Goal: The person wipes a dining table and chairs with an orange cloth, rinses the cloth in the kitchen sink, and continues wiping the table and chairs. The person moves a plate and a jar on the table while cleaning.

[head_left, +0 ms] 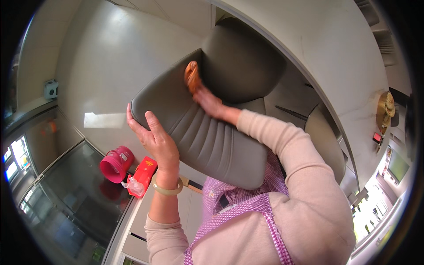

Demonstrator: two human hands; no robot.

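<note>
Before me stands a grey leather-like chair, its stitched, channelled panel tilted across the middle of the view. A smooth dark-grey section of seating lies beyond it. My left hand holds the panel's left edge, with the thumb on the near side and the fingers around the rim. An orange cloth is in my right hand, pressed on the panel near its upper corner. The right hand and cloth are slightly blurred.
A pale stone-look table curves along the right, bearing a golden dish. Another chair is partly under it. At lower left, a pink bucket and a red box with a crumpled plastic bag are beside a dark glossy surface.
</note>
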